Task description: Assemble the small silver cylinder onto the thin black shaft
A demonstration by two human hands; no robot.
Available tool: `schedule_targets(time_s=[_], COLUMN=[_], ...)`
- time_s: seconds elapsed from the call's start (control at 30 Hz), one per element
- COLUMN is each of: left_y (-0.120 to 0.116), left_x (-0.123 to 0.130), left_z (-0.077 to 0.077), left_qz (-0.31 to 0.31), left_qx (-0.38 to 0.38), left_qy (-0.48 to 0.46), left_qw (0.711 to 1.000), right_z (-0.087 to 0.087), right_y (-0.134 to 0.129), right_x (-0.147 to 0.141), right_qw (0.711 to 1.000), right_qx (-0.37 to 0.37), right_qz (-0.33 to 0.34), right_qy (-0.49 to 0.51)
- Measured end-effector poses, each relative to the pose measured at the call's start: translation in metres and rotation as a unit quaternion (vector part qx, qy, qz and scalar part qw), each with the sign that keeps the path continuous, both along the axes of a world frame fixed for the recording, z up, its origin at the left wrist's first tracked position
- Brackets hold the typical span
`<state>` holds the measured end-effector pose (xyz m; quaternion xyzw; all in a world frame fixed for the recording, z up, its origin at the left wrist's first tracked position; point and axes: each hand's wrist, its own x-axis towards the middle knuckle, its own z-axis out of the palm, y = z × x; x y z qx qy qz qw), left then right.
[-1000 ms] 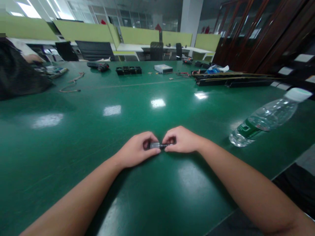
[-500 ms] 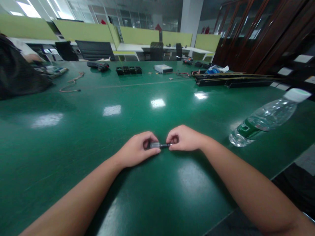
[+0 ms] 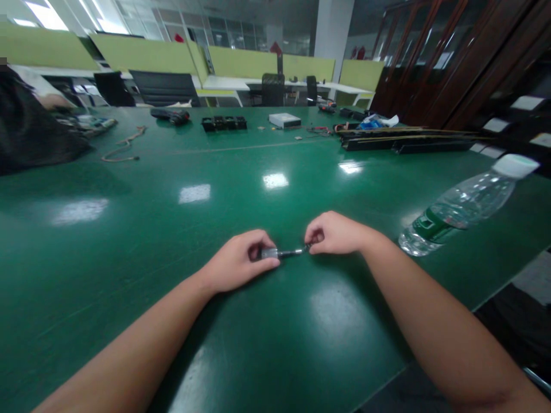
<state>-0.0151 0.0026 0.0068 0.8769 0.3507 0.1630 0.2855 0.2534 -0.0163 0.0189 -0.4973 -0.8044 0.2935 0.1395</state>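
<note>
green table (image 3: pixel 253 338); left fingers (image 3: pixel 263 265) curled round slim tool (image 3: pixel 271 253), right fingers (image 3: pixel 319 248) pinched on small dark piece (image 3: pixel 307 247)

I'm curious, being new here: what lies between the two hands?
In the head view, a slim shaft with a silvery tip runs from the handle in the left hand toward a tiny dark piece at the right hand.
</note>
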Motion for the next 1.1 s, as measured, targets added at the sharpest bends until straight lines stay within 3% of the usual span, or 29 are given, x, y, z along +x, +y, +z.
schedule_targets(time_s=[0.37,0.67,1.1], left_y=[0.001,-0.001,0.000], left_x=[0.002,0.005,0.002], left_z=[0.000,0.000,0.001], left_qz=[0.003,0.017,-0.004], left_qx=[-0.002,-0.005,0.004], left_qy=[0.003,0.010,0.001], left_qw=[1.000,1.000,1.000], right_z=[0.000,-0.013,-0.013], right_y=[-0.001,-0.003,-0.005], right_x=[-0.005,-0.027,-0.032], right_qw=[0.999,0.997,0.996], right_qx=[-0.017,0.021,0.049], right_qz=[0.030,0.043,0.044], right_qy=[0.025,0.061,0.055])
